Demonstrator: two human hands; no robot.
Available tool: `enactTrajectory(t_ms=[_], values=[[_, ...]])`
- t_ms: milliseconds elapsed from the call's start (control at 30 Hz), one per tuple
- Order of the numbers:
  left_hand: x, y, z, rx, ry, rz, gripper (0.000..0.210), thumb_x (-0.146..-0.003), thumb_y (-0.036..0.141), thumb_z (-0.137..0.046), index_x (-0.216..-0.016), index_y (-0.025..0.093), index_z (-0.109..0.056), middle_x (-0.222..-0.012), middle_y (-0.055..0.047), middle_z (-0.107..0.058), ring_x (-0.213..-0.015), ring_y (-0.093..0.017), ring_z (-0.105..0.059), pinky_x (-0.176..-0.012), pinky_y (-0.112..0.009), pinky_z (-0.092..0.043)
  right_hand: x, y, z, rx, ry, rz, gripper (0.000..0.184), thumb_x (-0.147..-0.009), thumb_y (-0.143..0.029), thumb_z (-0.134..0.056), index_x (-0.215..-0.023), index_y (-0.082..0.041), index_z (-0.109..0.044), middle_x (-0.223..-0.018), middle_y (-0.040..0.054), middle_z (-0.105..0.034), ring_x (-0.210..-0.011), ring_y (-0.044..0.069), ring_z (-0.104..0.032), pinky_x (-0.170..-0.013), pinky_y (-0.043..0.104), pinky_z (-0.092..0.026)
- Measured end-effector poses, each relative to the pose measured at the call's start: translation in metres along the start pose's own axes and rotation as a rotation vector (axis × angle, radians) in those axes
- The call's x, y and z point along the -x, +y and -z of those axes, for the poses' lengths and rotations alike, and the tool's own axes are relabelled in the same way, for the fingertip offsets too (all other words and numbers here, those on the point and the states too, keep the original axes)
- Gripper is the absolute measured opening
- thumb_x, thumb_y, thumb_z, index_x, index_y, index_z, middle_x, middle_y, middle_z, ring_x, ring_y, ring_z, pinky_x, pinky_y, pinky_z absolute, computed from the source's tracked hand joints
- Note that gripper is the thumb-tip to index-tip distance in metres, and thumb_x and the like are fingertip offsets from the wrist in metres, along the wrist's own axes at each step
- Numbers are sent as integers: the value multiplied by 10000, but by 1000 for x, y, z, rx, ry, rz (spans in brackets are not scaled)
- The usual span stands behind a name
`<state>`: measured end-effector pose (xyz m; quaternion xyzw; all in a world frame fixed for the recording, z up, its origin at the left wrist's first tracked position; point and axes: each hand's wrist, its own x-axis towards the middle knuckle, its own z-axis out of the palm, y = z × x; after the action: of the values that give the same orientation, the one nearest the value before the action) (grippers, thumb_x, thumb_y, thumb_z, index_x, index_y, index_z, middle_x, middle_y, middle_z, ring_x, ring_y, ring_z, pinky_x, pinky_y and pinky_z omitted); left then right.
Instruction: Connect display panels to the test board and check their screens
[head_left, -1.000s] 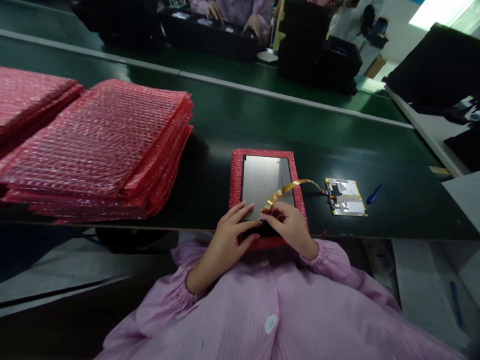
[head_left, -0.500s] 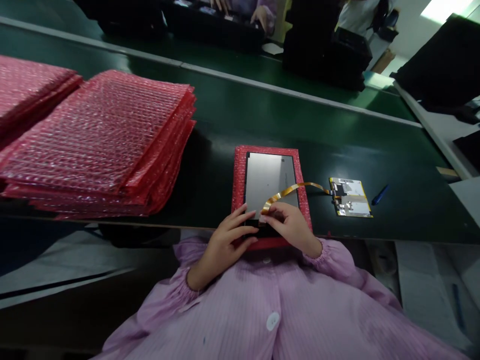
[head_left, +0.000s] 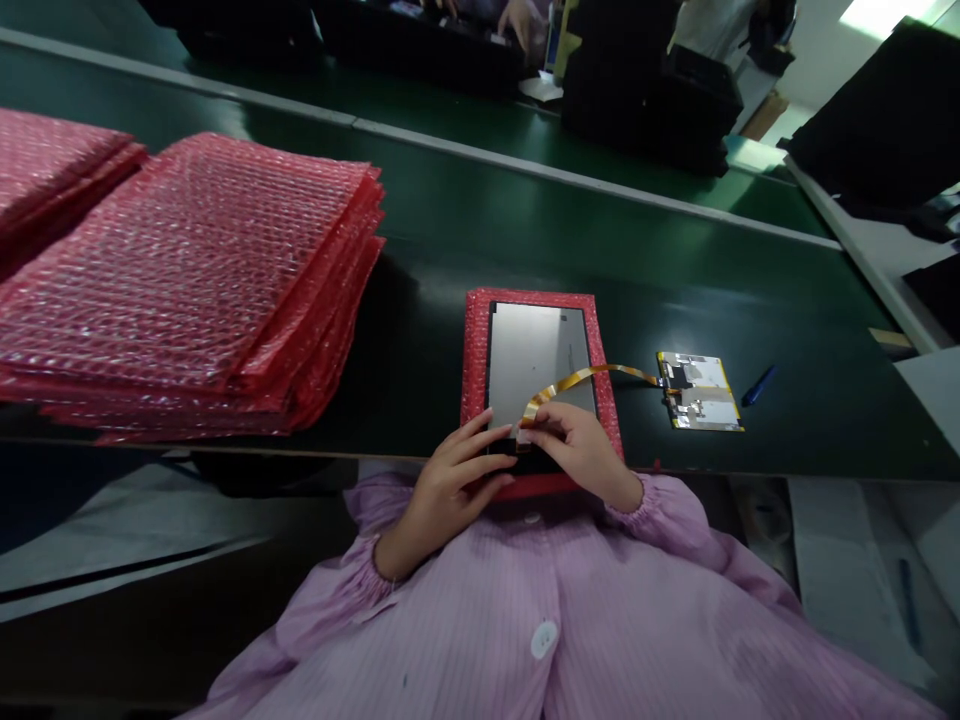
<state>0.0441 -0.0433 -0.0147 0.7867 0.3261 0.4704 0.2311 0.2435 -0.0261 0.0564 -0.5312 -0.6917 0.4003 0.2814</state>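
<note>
A display panel [head_left: 531, 350], silver-backed with a dark edge, lies on a red bubble-wrap bag [head_left: 475, 345] at the table's front edge. My right hand [head_left: 577, 446] pinches the near end of an orange flex cable [head_left: 574, 379] over the panel's lower part. That ribbon arches right to a small board with white and silver parts [head_left: 703, 393], flat on the table. With its fingers spread, my left hand [head_left: 459, 478] rests on the panel's lower left, fingertips close to the cable end. The joint under my right fingertips is hidden.
A tall stack of red bubble-wrap bags [head_left: 202, 270] stands on the left, with another stack [head_left: 52, 180] beyond it. A blue pen-like tool [head_left: 759, 386] lies right of the board. Across the green table [head_left: 480, 220], another person's hand [head_left: 517, 22] shows among dark equipment.
The view has shifted very slightly. Both my hands keep their places at the panel and cable. The other person's hands at the back have moved a little.
</note>
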Motion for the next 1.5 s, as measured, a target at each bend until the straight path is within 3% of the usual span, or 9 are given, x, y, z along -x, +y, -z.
enactTrajectory(t_ms=[567, 867, 1033, 1167, 1267, 1367, 1500], values=[[0, -1, -1, -42, -7, -36, 150, -869, 170, -654, -1002, 211, -709, -1263, -65, -648, -1349, -248, -486, -1038, -454, -523, 0, -8, -1, 81, 5, 16, 29, -879, -145, -618, -851, -143, -620, -815, 16, -662, -709, 136, -599, -666, 245, -448], [2, 7, 6, -417, -45, -239, 321, -879, 109, -616, -1177, 221, -655, -1273, -47, -644, -1257, -216, -561, -1045, -365, -449, 1, -5, -2, 140, 39, 97, 165, -884, -178, -633, -733, -148, -577, -693, -9, -582, -616, 107, -495, -581, 224, -367], [-2, 12, 9, -545, -102, -250, 352, -914, 126, -554, -1250, 209, -618, -1320, -41, -620, -1228, -176, -581, -1093, -314, -389, 3, -3, -4, 152, 67, 135, 183, -898, -195, -620, -724, -152, -580, -686, -7, -579, -623, 111, -507, -586, 224, -375], [-6, 18, 6, -612, -104, -255, 330, -934, 151, -510, -1247, 174, -612, -1300, -63, -633, -1183, -188, -607, -1016, -325, -407, 4, -3, -4, 170, 67, 151, 131, -896, -168, -617, -767, -151, -609, -729, -2, -605, -671, 119, -539, -627, 232, -396], [-6, 23, 4, -681, -96, -280, 319, -928, 180, -520, -1225, 128, -623, -1260, -94, -654, -1131, -223, -634, -964, -351, -404, 6, -5, -3, 171, 49, 170, 87, -920, -162, -584, -867, -153, -652, -875, 26, -654, -812, 140, -598, -746, 246, -446], [-5, 25, 2, -717, -101, -304, 339, -904, 154, -528, -1228, 111, -620, -1268, -101, -649, -1135, -237, -629, -1012, -361, -378, 8, -7, -4, 182, 43, 181, 122, -938, -162, -553, -971, -150, -670, -1016, 57, -658, -949, 161, -615, -855, 263, -469], [-5, 27, -1, -736, -99, -321, 327, -894, 139, -527, -1200, 93, -631, -1262, -113, -650, -1133, -228, -627, -1101, -367, -331, 14, -7, -5, 214, 67, 196, 162, -955, -198, -540, -1042, -138, -663, -1048, 79, -639, -987, 177, -603, -878, 286, -484]])
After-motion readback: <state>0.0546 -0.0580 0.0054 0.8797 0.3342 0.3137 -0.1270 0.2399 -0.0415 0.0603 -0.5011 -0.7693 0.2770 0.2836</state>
